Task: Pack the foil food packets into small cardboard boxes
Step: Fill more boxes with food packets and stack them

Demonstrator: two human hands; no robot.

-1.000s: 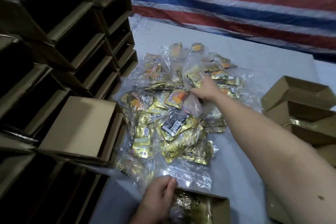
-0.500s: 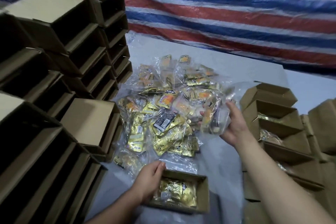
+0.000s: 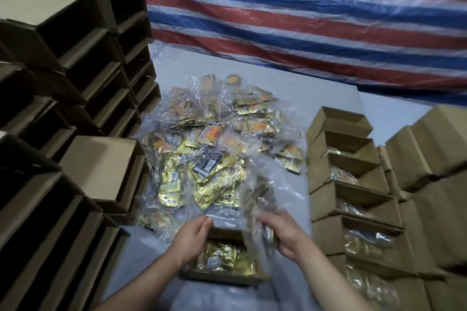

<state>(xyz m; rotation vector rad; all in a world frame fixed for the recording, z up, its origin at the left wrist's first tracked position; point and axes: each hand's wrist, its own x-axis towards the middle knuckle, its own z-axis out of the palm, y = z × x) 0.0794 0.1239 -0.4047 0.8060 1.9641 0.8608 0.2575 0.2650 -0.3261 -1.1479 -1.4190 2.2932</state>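
Note:
A small open cardboard box [image 3: 222, 276] lies in front of me with gold foil packets [image 3: 225, 257] inside. My left hand [image 3: 193, 238] holds the box's left wall, fingers curled over its rim. My right hand [image 3: 283, 233] grips a clear plastic bag of foil packets [image 3: 257, 199], blurred by motion, just above the box's right side. Behind the box spreads a pile of bagged gold and orange foil packets [image 3: 217, 144] on the white surface.
Stacks of empty open cardboard boxes [image 3: 63, 98] wall off the left side. To the right stand rows of filled boxes [image 3: 353, 199] and more cartons [image 3: 434, 159]. A red, white and blue striped tarp [image 3: 303, 20] hangs behind.
My right hand has carried the bag of packets from the pile down toward me to the small box. My left hand stays on the box's left side.

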